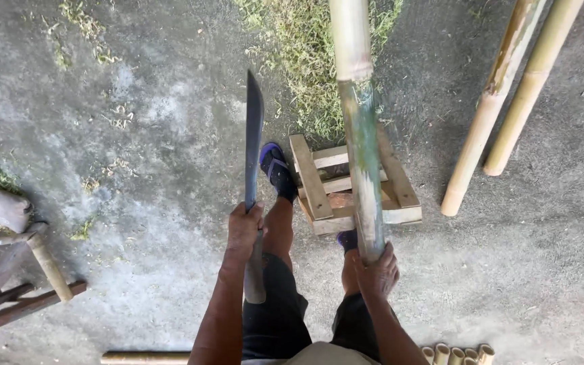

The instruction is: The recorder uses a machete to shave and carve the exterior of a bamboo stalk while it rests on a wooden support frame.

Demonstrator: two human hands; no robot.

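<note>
A long bamboo pole lies across a small wooden stand on the concrete floor, apparently positioned for chopping. The right hand is closed around its near end. The left hand is clenched on a machete, blade raised; a clean stroke calls for a steady pole.

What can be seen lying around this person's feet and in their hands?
Long knife: one, dark blade, upright in the left hand.
Bamboo pole: one, green-yellow, across the crate, held by the right hand.
Wooden crate: one, pale, on the ground ahead.
Loose poles: two, yellow, right side.
Cut bamboo pieces: a few, bottom edge.
Wooden frame: one, brown, left edge.
Sandals: two, dark purple.
Left hand: gripping the knife.
Right hand: gripping the pole.
</note>
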